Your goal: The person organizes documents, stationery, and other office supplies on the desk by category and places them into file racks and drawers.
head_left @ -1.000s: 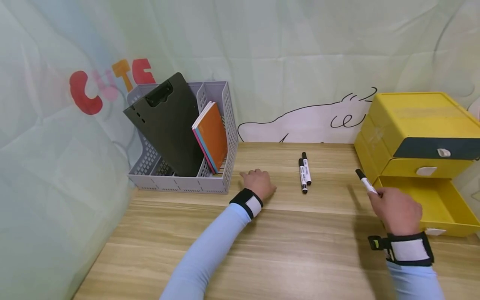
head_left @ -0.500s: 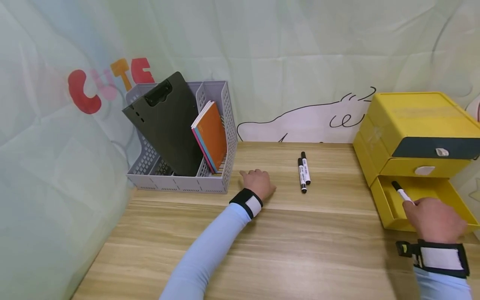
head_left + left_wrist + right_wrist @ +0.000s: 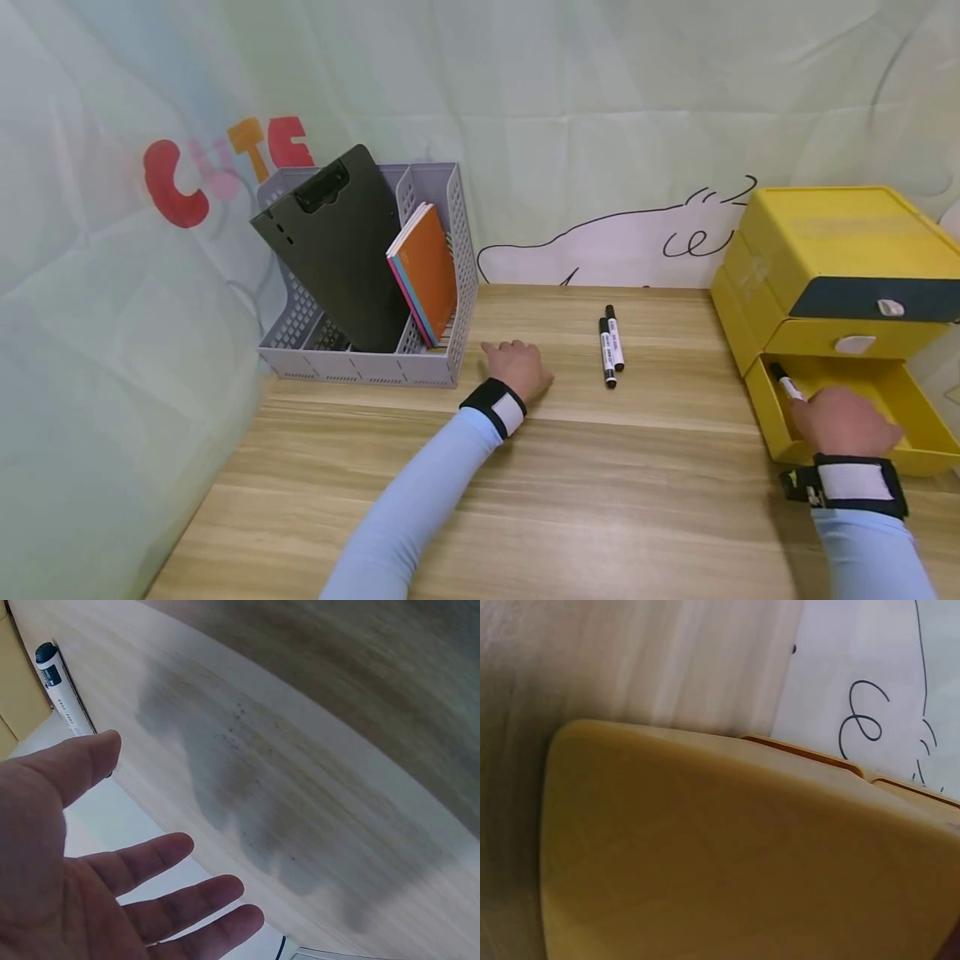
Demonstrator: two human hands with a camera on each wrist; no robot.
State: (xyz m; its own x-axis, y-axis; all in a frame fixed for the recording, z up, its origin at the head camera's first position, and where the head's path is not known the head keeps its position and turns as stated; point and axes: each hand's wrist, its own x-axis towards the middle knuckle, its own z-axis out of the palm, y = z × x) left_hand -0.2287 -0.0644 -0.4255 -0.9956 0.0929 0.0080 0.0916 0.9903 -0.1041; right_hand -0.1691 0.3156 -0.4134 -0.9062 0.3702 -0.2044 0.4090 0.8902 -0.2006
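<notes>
— Where was the marker [image 3: 785, 384] held?
— In the right hand [image 3: 843, 421], fingers closed round it, inside the open yellow drawer [image 3: 911, 400] (the lowest one).
— And the left hand [image 3: 517, 367]?
— It was laid flat on the counter [image 3: 570, 492], fingers spread, nothing held; two markers [image 3: 611, 349] were seen nearby.

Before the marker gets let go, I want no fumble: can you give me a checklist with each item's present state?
1. Right hand grips the marker: ok.
2. Bottom drawer of the yellow drawer unit is pulled open: ok.
3. Marker tip is over the open drawer: ok.
4. Drawer floor under the hand free of other things: cannot tell, the hand hides part of it.
5. Left hand rests flat on the table, away from the drawer: ok.
6. Two markers remain on the table: ok, not yet stowed.
</notes>
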